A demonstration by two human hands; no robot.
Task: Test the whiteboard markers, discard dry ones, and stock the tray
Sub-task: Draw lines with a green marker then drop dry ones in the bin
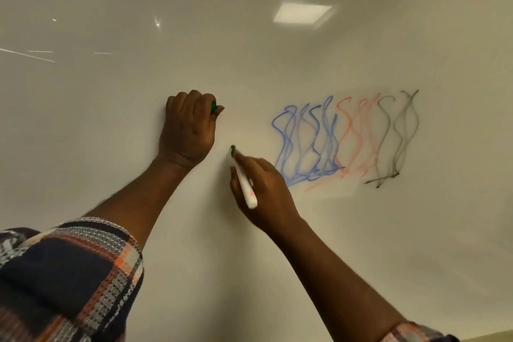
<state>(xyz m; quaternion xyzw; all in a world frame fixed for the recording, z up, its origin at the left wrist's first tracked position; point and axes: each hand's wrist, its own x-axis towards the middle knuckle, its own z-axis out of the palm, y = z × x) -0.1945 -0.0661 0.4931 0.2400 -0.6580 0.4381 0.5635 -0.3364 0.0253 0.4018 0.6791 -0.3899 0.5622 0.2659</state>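
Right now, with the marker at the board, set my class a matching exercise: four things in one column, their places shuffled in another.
Things:
1. green cap
2. green-tipped marker
3. blue scribble
4. black scribble

Places:
A. right end of the scribbles
B. held in the right hand
C. gripped in the left hand
D. left end of the scribbles

Pairs: 1-C, 2-B, 3-D, 4-A

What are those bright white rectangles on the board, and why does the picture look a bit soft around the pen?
Head view: the rectangles are ceiling lights mirrored in the glossy whiteboard; also head view, the right hand and its marker look smeared, likely motion blur, while the left hand gripping the green cap looks sharper.
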